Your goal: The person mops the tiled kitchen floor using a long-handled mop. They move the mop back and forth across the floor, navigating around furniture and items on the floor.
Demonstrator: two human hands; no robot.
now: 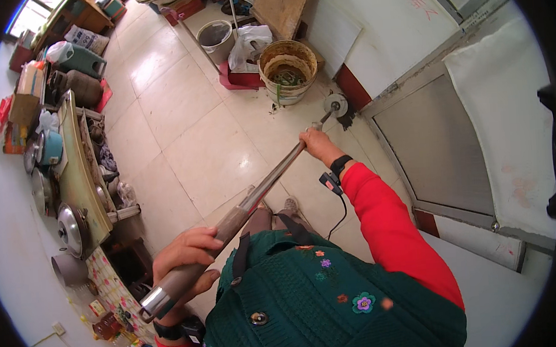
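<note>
A long mop (268, 176) with a metal and grey-brown handle slants across the view. Around the thick grip near its end is my left hand (188, 260), thumb below and fingers over the top. Farther down the shaft, my right hand (317, 145) is closed on the handle. The round mop head (336, 105), with dark strands under it, rests on the tiled floor (200, 145) beside the wall and near a dirty bucket (287, 72) with green scraps inside.
A grey pail (215, 36) and a white plastic bag (251, 44) stand beyond the bucket. At the left, a long table (79, 171) bears pots and lids, near a gas cylinder (83, 90). A door with a metal frame (433, 140) is at the right.
</note>
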